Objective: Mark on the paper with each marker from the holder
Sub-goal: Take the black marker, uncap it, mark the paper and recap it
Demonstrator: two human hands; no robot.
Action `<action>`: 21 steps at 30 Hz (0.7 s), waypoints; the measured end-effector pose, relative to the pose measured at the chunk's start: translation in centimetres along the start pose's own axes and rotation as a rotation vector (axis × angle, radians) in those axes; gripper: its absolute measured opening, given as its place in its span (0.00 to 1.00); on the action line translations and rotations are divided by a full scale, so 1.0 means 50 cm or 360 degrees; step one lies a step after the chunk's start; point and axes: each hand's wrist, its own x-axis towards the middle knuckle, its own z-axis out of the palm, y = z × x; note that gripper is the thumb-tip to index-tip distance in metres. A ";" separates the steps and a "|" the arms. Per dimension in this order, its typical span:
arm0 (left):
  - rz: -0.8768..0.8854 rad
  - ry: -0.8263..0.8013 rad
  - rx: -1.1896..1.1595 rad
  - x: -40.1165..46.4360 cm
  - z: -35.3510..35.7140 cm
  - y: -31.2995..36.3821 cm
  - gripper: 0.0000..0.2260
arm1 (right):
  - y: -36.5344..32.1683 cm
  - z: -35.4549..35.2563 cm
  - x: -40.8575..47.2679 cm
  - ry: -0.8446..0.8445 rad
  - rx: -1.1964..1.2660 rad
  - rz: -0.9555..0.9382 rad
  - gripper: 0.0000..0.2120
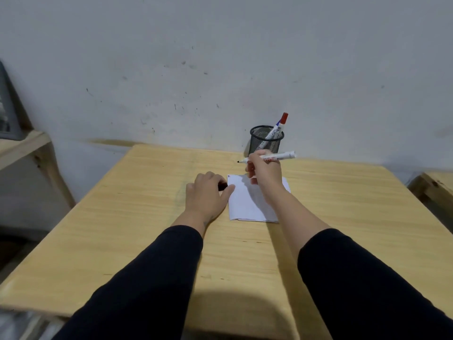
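A white folded paper (247, 202) lies on the wooden table (137, 217), with small marks at its top left corner. My right hand (264, 171) grips an uncapped white marker (279, 157), its black tip pointing left above the paper's far edge. My left hand (207, 192) rests at the paper's left edge, fingers closed on a black marker cap (222, 186), thumb on the paper. Behind stands a black mesh holder (266, 141) with a red-capped marker (278, 126) leaning in it.
A marked white wall (220, 69) runs close behind the table. A wooden shelf (22, 146) stands to the left with a dark object on it. Another wooden piece (434, 185) sits at the right edge.
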 end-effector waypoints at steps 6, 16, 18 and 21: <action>-0.0032 -0.0019 -0.0045 0.008 0.021 -0.014 0.23 | 0.030 0.028 0.037 -0.0103 0.0055 0.0047 0.05; 0.0001 -0.0069 -0.0003 0.018 0.028 -0.019 0.21 | 0.069 0.060 0.078 0.0124 -0.0338 -0.0189 0.16; -0.0008 -0.0076 -0.0006 0.018 0.030 -0.019 0.21 | 0.074 0.063 0.084 0.0136 -0.0469 -0.0190 0.14; -0.0012 -0.0080 0.0006 0.017 0.030 -0.019 0.21 | 0.079 0.064 0.090 0.0142 -0.0598 -0.0206 0.13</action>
